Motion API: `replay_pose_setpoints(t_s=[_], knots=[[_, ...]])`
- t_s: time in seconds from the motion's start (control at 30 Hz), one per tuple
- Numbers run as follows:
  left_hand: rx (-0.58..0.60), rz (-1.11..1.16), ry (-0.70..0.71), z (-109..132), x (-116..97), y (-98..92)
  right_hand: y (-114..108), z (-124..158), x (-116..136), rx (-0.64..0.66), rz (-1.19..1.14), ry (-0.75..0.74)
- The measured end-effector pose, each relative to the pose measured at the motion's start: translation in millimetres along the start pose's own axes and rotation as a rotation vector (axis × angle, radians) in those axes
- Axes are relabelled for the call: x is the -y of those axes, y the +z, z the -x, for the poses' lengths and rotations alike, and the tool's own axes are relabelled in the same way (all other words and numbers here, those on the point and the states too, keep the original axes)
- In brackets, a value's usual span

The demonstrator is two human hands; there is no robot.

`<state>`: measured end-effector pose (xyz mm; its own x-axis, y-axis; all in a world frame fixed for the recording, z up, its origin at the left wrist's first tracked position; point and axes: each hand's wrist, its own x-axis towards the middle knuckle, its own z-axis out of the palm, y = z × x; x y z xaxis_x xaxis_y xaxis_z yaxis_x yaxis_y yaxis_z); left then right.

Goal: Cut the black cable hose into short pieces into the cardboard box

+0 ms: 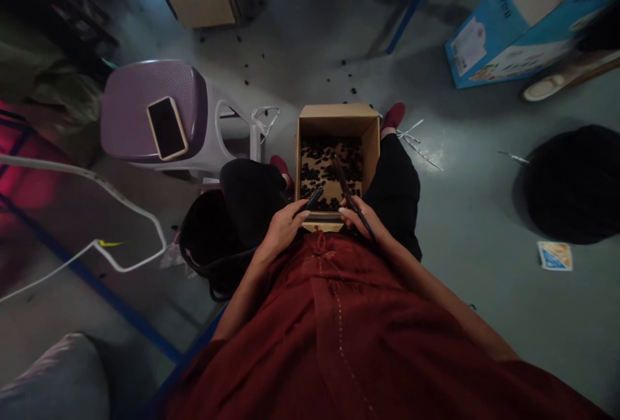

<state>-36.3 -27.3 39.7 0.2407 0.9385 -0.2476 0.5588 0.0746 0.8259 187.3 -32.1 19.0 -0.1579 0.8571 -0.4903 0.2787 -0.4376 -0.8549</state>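
On my feed the grey floor (484, 213) fills most of the view, with the person's dark red garment (349, 329) spreading across the bottom. To the left stands a purple plastic chair (130, 97), and a blue carton (513, 32) lies at the upper right, well apart from a black round bag (576, 181) on the floor. Between the person's knees sits an open cardboard box (371, 142), its bottom covered with small black parts (320, 161). Both hands hover at the box's near edge, close together but not touching. I see the left hand (283, 226) pinched on a black ribbed piece (314, 198) and the right hand (361, 216) closed around a thin black cable (343, 181) that runs up over the parts. A phone (167, 127) lies face up on the chair seat.
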Motion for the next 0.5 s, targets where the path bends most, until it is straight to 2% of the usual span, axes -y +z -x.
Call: replay_pose_setpoints(t_s=[0.1,0.2,0.37,0.5], knots=[[0.05,-0.001,0.026,1,-9,3.6,5,-4,16,0.019,-0.298,0.051],[0.137,-0.039,0.078,2,-16,10.4,11,-6,23,0.007,-0.457,0.045],[0.255,-0.044,0.118,4,-29,16.6,13,-4,10,-0.019,-0.593,0.045],[0.38,0.014,0.103,3,-33,4.1,-1,-7,1,-0.109,-0.637,0.009]])
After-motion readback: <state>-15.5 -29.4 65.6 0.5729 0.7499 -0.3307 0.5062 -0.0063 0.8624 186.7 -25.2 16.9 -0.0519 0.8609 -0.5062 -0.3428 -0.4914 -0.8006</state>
